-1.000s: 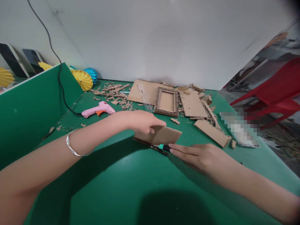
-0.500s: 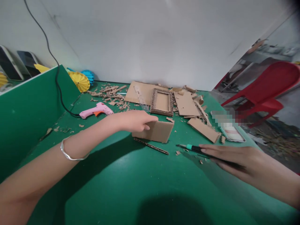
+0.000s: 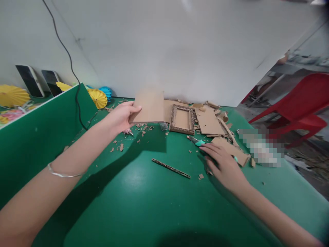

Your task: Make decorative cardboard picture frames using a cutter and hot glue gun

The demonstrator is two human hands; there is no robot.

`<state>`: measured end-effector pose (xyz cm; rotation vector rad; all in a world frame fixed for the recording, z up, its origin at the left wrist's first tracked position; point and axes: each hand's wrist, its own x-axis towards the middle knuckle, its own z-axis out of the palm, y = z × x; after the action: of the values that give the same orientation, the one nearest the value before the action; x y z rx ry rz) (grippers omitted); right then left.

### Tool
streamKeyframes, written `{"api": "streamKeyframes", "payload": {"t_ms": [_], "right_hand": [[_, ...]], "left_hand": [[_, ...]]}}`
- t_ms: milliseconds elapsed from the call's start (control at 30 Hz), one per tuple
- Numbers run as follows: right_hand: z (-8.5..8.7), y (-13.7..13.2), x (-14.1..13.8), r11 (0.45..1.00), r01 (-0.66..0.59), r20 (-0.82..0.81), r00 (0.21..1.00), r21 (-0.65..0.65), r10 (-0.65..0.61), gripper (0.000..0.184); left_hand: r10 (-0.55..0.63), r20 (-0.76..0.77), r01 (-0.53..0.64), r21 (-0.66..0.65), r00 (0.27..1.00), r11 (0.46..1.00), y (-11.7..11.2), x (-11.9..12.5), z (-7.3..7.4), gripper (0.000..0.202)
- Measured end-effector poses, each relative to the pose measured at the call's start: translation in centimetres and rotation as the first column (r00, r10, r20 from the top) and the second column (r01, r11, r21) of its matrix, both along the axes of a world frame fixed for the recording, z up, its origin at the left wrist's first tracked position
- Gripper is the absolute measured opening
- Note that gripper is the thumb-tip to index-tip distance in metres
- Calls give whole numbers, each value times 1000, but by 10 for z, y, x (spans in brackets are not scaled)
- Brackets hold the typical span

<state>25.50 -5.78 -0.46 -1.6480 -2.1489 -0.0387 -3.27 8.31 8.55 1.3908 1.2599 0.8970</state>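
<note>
My left hand (image 3: 128, 115) grips a flat brown cardboard sheet (image 3: 149, 106) by its left edge, thumb on the near face, raised above the table. My right hand (image 3: 223, 163) is at the right side, palm down, with its fingers over a utility knife (image 3: 199, 142) whose blade points left. Most of the knife's handle is hidden under the fingers. Between the hands, nearer to me, lies a thin corrugated cardboard strip (image 3: 171, 168). Behind them a rectangular cardboard frame (image 3: 182, 119) with a corrugated border rests on the table.
Cardboard pieces (image 3: 209, 121) and scraps cover the back of the green table (image 3: 133, 206). A pink glue gun (image 3: 128, 131) is mostly hidden behind my left hand. A green divider (image 3: 51, 127), black cable (image 3: 65, 48) and paper fans (image 3: 97, 98) are at left; a red chair (image 3: 305, 103) stands at right.
My left hand has lifted the cardboard sheet up and to the left, away from the strip. My right hand has brought the knife leftward and farther back, down to the table. The view has shifted slightly.
</note>
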Motion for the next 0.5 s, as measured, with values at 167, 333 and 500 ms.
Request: {"api": "streamKeyframes", "payload": {"t_ms": [167, 333, 500], "right_hand": [[2, -2, -54, 962, -247, -41, 969, -119, 243, 38], [-1, 1, -78, 905, -371, -33, 927, -207, 372, 33], [3, 0, -71, 907, -339, -115, 941, -251, 320, 33]], "left_hand": [[50, -90, -47, 36, 995, 998, 51, 16, -4, 34], [74, -325, -20, 166, 943, 986, 79, 47, -13, 25], [80, -600, 99, 259, 796, 961, 66, 94, -38, 32]]}}
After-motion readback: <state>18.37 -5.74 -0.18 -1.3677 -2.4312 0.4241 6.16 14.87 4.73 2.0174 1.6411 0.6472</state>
